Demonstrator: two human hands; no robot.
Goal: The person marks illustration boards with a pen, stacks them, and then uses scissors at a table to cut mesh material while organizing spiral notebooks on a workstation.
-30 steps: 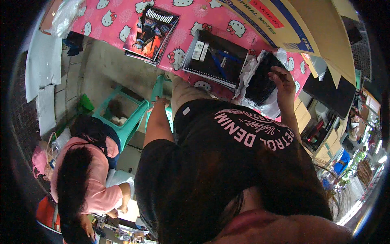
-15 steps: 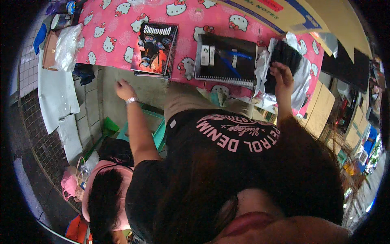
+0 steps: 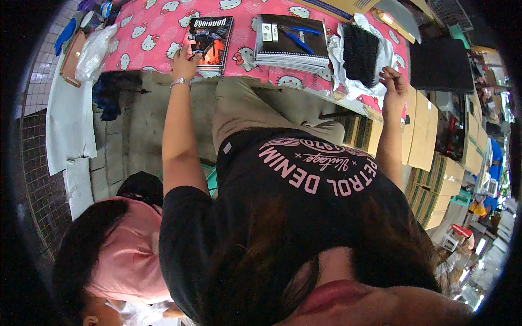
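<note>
My left hand [image 3: 185,65] rests with its fingers apart on the lower left edge of a spiral notebook [image 3: 209,41] with a red and black picture cover. Right of it lies a stack of black-covered spiral notebooks [image 3: 296,58], their white coils toward me. On top of that stack is a blue-handled tool [image 3: 298,41], like pliers. My right hand [image 3: 394,84] hovers beside white crumpled wrapping [image 3: 338,70], fingers loosely bent and nothing seen in them. A ribbed black bundle [image 3: 361,57] sits on that wrapping.
A pink patterned cover [image 3: 147,41] spreads over the table. Clear plastic [image 3: 97,54] lies at its left end. Cardboard boxes [image 3: 421,127] stand at the right, near a black panel [image 3: 441,66]. Another person in a pink top [image 3: 128,250] is close at my lower left.
My left hand has moved up and right from beside the table onto the picture-cover notebook. My right hand has shifted from over the black bundle to the wrapping's right side. The view has shifted.
</note>
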